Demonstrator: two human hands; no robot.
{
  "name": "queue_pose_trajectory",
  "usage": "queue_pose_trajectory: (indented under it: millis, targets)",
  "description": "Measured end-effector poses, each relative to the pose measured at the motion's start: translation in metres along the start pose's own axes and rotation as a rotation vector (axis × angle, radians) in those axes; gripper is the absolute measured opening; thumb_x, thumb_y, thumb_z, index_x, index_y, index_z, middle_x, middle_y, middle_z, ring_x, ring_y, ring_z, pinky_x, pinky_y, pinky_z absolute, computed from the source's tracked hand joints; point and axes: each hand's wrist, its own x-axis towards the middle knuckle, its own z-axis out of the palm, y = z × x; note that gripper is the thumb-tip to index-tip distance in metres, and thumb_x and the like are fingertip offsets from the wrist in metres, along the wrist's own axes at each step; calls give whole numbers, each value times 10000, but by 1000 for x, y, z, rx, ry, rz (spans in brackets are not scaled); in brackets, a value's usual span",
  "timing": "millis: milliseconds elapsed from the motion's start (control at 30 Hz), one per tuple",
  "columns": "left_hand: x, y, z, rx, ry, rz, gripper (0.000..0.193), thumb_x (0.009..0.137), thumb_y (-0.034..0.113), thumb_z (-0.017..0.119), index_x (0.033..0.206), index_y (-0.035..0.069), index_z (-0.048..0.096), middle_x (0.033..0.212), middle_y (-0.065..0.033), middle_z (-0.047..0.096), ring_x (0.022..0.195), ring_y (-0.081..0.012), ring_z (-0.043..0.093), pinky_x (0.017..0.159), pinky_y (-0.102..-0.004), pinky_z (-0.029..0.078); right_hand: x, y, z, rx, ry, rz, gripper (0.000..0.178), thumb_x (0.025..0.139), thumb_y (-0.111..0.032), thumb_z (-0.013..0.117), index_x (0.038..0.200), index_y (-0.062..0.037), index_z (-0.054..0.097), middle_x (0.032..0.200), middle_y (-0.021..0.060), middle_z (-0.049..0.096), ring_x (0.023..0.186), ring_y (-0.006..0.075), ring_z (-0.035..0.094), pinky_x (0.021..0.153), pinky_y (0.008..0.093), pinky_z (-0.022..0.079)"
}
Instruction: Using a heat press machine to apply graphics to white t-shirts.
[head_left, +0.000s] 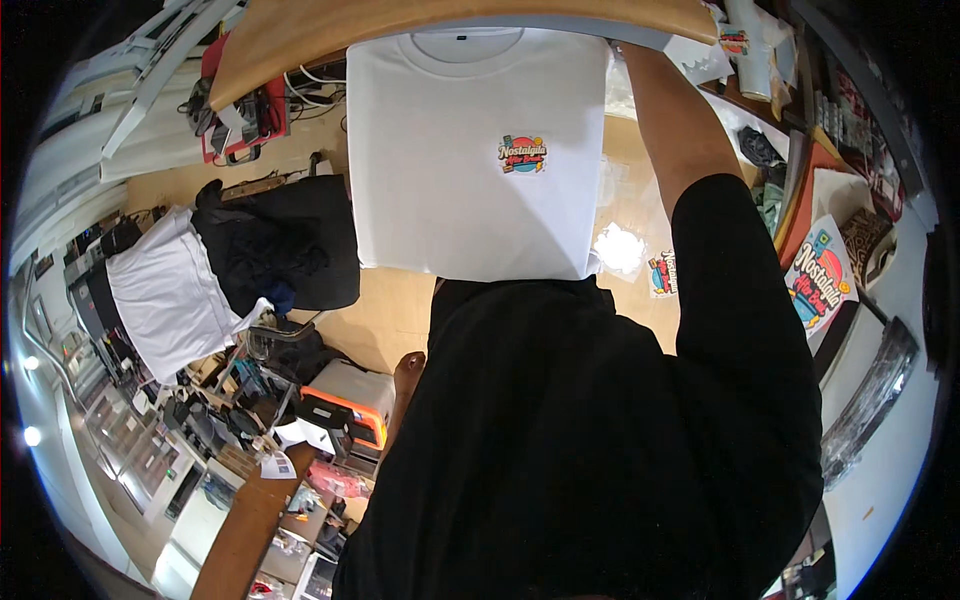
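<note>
A white T-shirt [430, 160] is spread smooth in front of me, its collar at the far edge. On its chest sits a small multicoloured print [523, 155] with red and teal lettering. My right forearm [665, 115] reaches past the shirt's right side to its far right corner. The hand there is hidden at the edge of the wood-coloured board [480, 18], so its fingers do not show. Low by my left side, what looks like my left hand [407, 370] hangs away from the shirt. It is too small for its fingers to be made out.
At left, a black seat [335, 250] bears dark cloth, beside a pile of white cloth [165, 290]. A grey and orange case [350, 395] stands on the floor. Printed sheets [822, 275] and a clear plastic-wrapped pack [870, 400] are at right. Cables [315, 90] hang at upper left.
</note>
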Motion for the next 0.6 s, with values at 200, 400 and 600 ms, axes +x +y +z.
queue_pose_trajectory:
  millis: [200, 400, 600]
  targets:
    - [-1, 73, -6, -275, 20, -138, 313, 967, 285, 656, 1142, 33, 718, 777, -56, 679, 704, -132, 605, 652, -296, 491, 8, -16, 19, 62, 11, -108, 251, 989, -317, 543, 1112, -146, 679, 936, 77, 708, 805, 308, 658, 727, 425, 514]
    - [23, 163, -40, -284, 49, -20, 258, 976, 186, 658, 1162, 10, 686, 822, -30, 643, 733, -109, 574, 672, -264, 474, 22, 4, 8, 124, 62, -199, 244, 997, -313, 534, 1100, -140, 671, 909, 67, 699, 767, 290, 649, 699, 412, 508]
    - [87, 236, -100, 16, 269, 409, 174, 928, 112, 656, 1055, -1, 694, 783, -79, 622, 669, -178, 565, 620, -321, 465, -43, 81, -48, 91, 140, -135, 237, 1006, -309, 526, 1088, -134, 663, 882, 57, 690, 729, 272, 639, 670, 399, 502]
